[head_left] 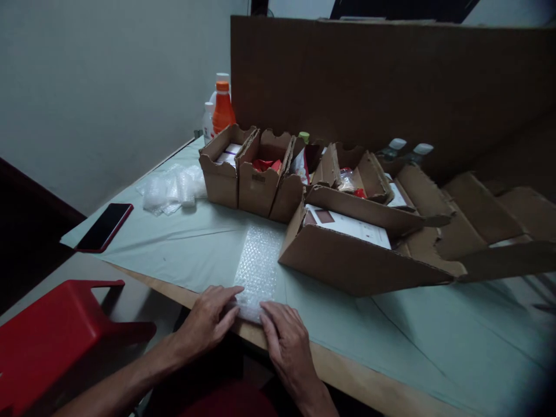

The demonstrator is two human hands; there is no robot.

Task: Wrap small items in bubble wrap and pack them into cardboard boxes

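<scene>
A strip of clear bubble wrap (pixel 258 255) lies on the cloth-covered table, running from the near edge toward the cardboard boxes. Its near end looks folded over or bunched. My left hand (pixel 211 313) grips that end at its left side, thumb and fingers against the plastic. On the opposite side, my right hand (pixel 286 336) has its fingertips and thumb closed on the same end. Whether anything is wrapped inside the fold, I cannot tell.
Open cardboard boxes (pixel 256 194) stand in a row behind, holding packets and cartons. A larger box (pixel 347 255) with a white carton (pixel 354 226) sits to the right. More bubble wrap (pixel 174 188), a phone (pixel 104 227), an orange bottle (pixel 223 107) and a red stool (pixel 65 330) are leftward.
</scene>
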